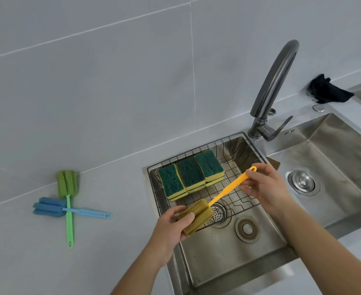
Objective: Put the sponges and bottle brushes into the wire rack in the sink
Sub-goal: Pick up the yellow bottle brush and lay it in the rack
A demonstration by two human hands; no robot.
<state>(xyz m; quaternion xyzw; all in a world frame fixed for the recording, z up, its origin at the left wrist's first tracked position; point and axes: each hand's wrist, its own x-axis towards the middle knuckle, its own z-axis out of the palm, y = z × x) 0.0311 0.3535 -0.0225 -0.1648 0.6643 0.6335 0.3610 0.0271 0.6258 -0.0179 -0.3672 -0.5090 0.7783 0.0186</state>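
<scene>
Now, in hand: I hold the yellow bottle brush with the foam head and long plastic handle over the wire rack, slanting from lower left up to upper right.
Left hand: my left hand is curled round the brush's foam head, thumb on top, gripping it just above the rack's near edge.
Right hand: my right hand pinches the handle near its ringed end between thumb and fingertips.
Rack: the steel wire rack sits in the left basin of the stainless double sink, against its far wall.
Done: three yellow sponges with dark green scouring faces already stand side by side in the rack's far left part, touching one another.
Left to do: this yellow brush is not yet set down; I judge it about to go into the free part of the rack in front of the sponges.
Still out: the green foam bottle brush and the blue foam bottle brush lie crossed on the grey countertop, well apart from the sink, untouched.
Progress: sponges appear finished; one brush under way, two to fetch.
Around: a curved grey tap stands behind the sink, and a dark cloth lies by the wall.
</scene>
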